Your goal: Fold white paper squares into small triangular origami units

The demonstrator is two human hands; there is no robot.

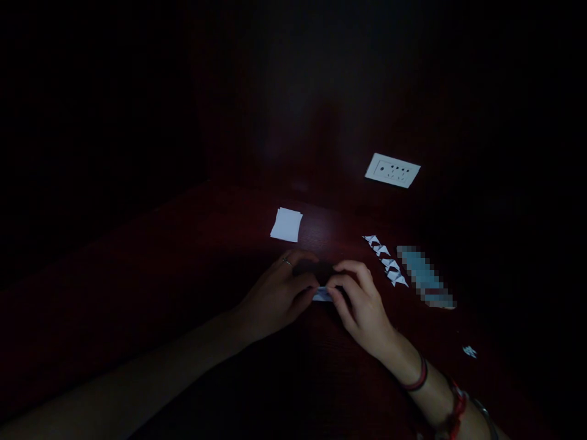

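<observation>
Both hands meet at the middle of a dark red wooden table [192, 244]. My left hand [279, 293], with a ring on one finger, and my right hand [360, 305] pinch a small folded white paper piece [322, 295] between their fingertips, pressing it against the tabletop. Fingers of both hands are curled and closed on it. My right wrist wears dark and red bands. Most of the paper is hidden under the fingers.
A small stack of white paper squares [287, 224] lies just beyond my hands. A row of several folded white paper triangles [386, 261] lies to the right, beside a blurred bluish object [425, 276]. A white socket plate [392, 170] sits further back. A paper scrap [469, 351] lies near right.
</observation>
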